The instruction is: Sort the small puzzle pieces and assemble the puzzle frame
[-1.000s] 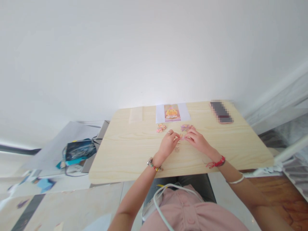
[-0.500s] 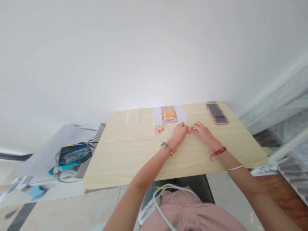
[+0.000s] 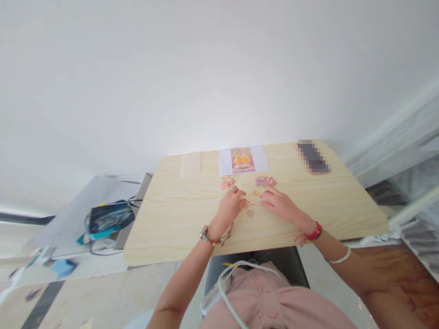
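"While the left hand (image 3: pixel 232 204) and the right hand (image 3: pixel 279 203) are this close together on the table (image 3: pixel 164 214), what does each one have?"

"The left is curled, its fingertips at an orange piece (image 3: pixel 244 205); whether it grips that piece, I can't tell. The right is loosely unfolded, fingers slightly bent, with nothing visible in it. Its fingertips are just beside a small piece (image 3: pixel 255 193)."

"And the others?"

"A pale piece (image 3: pixel 250 213) lies between the hands, toward the near edge. Beyond the left hand is a multicoloured heap (image 3: pixel 227 183); beyond the right, a purple and pink heap (image 3: pixel 265 181). The printed sheet (image 3: pixel 243 160) lies farther back."

"How would such pieces handle?"

"I'd judge them very light, thin and fairly stiff, perhaps card or thin wood. Being flat, they probably skid under a fingertip before they lift."

"Where would you take hold?"

"By opposite edges, thumb against forefinger, maybe tipping one side up with a nail. I'd spare any narrow tabs: if it's card, those could bend or fray. A light pinch should be plenty."
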`<control>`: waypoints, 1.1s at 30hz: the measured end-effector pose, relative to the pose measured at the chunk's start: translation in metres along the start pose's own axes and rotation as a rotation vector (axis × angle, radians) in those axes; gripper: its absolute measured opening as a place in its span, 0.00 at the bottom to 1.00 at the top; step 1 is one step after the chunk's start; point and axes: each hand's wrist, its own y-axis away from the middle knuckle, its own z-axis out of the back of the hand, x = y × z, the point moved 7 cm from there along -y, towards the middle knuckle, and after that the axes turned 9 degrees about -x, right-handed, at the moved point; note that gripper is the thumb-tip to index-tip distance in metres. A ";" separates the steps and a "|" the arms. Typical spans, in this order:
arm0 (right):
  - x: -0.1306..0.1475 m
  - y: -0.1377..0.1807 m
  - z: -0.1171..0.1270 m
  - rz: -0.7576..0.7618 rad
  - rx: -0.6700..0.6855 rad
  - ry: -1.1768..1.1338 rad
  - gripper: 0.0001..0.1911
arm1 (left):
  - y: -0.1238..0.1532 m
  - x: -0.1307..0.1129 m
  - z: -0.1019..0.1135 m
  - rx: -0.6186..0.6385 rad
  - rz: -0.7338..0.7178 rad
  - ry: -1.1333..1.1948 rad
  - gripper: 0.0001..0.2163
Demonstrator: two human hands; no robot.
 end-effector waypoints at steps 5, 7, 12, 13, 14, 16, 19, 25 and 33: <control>0.016 -0.009 -0.023 0.042 0.065 0.055 0.06 | 0.013 -0.003 -0.004 0.010 -0.021 -0.044 0.08; 0.017 -0.012 -0.026 0.055 0.066 0.059 0.07 | 0.013 -0.006 -0.006 0.011 -0.026 -0.048 0.07; 0.010 -0.013 -0.019 0.003 -0.015 -0.060 0.10 | 0.011 -0.010 -0.005 -0.009 -0.027 -0.022 0.08; 0.007 -0.013 -0.016 -0.029 -0.039 -0.104 0.10 | 0.011 -0.012 -0.005 -0.020 -0.026 -0.017 0.08; 0.003 -0.012 -0.014 -0.068 -0.059 -0.150 0.10 | 0.011 -0.013 -0.004 -0.032 -0.027 -0.011 0.07; -0.004 -0.011 -0.012 -0.160 -0.080 -0.242 0.10 | 0.011 -0.016 -0.003 -0.056 -0.027 0.007 0.07; -0.014 -0.010 -0.015 -0.297 -0.074 -0.381 0.11 | 0.012 -0.021 -0.001 -0.092 -0.020 0.038 0.06; -0.020 -0.005 -0.019 -0.410 -0.078 -0.483 0.12 | 0.013 -0.026 0.005 -0.154 0.002 0.029 0.07; -0.016 0.000 -0.018 -0.426 -0.043 -0.504 0.11 | 0.011 -0.028 0.007 -0.142 -0.061 0.043 0.08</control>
